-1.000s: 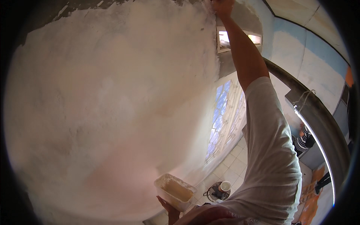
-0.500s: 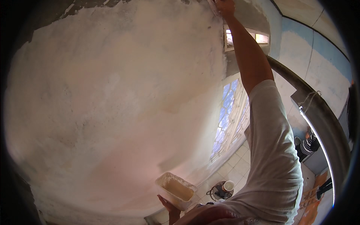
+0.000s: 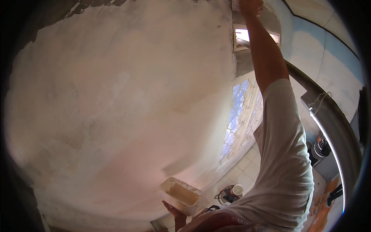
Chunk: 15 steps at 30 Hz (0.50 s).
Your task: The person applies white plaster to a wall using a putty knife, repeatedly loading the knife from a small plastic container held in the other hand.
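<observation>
Low in the view, my left hand [image 3: 172, 210] grips a pale rectangular tub [image 3: 180, 191] from its side and underneath. The tub tilts, and beige paste smears its rim and inner walls. My right arm stretches up to the top edge of the picture. There my right hand [image 3: 252, 7] is closed round a flat-bladed spreading tool [image 3: 235, 5], mostly cut off by the frame. The blade lies at the right border of the whitish plastered wall [image 3: 127, 85], next to a grey bare strip above a small vent opening [image 3: 242, 36].
A window with a patterned grille [image 3: 235, 116] is right of the wall. On the tiled floor below, a round stool [image 3: 224, 196] bears a white cup-like container [image 3: 237, 189]. A curved beam [image 3: 328, 104] runs down the right side. Beyond it is a person in striped clothing [image 3: 319, 150].
My right hand and its tool have moved rightward, from the plaster's edge to the grey strip. The view has shifted slightly. My left hand still holds the tub.
</observation>
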Motion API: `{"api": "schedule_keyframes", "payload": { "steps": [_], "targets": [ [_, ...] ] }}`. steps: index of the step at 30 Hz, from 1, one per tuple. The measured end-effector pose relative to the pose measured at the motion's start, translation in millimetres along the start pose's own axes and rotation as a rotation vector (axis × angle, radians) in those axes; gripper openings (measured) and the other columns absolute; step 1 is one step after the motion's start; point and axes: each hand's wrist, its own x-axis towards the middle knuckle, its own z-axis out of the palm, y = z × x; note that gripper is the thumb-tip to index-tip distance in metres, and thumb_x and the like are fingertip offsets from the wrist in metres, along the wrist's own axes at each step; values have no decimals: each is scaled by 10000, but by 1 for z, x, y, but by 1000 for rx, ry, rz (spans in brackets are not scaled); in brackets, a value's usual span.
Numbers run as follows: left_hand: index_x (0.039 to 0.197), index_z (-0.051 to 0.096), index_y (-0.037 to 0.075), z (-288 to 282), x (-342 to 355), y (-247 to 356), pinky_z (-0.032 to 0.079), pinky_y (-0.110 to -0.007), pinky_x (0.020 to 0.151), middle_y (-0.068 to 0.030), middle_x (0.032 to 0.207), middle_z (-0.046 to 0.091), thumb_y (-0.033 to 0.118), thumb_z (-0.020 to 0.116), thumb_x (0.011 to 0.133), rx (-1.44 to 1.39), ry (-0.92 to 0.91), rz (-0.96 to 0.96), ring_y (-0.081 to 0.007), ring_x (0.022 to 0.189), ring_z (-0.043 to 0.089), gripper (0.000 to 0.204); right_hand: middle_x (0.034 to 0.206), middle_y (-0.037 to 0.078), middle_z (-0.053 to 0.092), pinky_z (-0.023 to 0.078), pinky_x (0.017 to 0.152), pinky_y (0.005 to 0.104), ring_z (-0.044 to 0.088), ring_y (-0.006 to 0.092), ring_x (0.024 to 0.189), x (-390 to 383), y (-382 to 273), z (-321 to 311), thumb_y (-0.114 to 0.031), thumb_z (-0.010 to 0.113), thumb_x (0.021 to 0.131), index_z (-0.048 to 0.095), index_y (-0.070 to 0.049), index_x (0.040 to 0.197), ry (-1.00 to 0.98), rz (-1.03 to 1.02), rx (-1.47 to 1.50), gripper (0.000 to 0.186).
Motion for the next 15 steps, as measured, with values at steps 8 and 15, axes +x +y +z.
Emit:
{"api": "schedule_keyframes", "payload": {
  "steps": [8,15],
  "targets": [
    [1541,384,181,19,-4,33,350,-497,1152,-83,1513,450,763,377,952,55,-144,-39,-334,1362,433,828,914,156,748,571,678,317,721,181,800,-41,-73,-23,-160,536,1024,599,41,1219,87,-16,159,287],
    [1508,421,178,33,1,32,380,-482,1132,-77,1479,475,747,389,961,21,-233,-128,-326,1325,464,790,1090,221,712,545,779,477,700,393,924,-79,-93,-36,-269,532,1027,554,-51,1359,-120,-396,-280,397]
  ]
}}
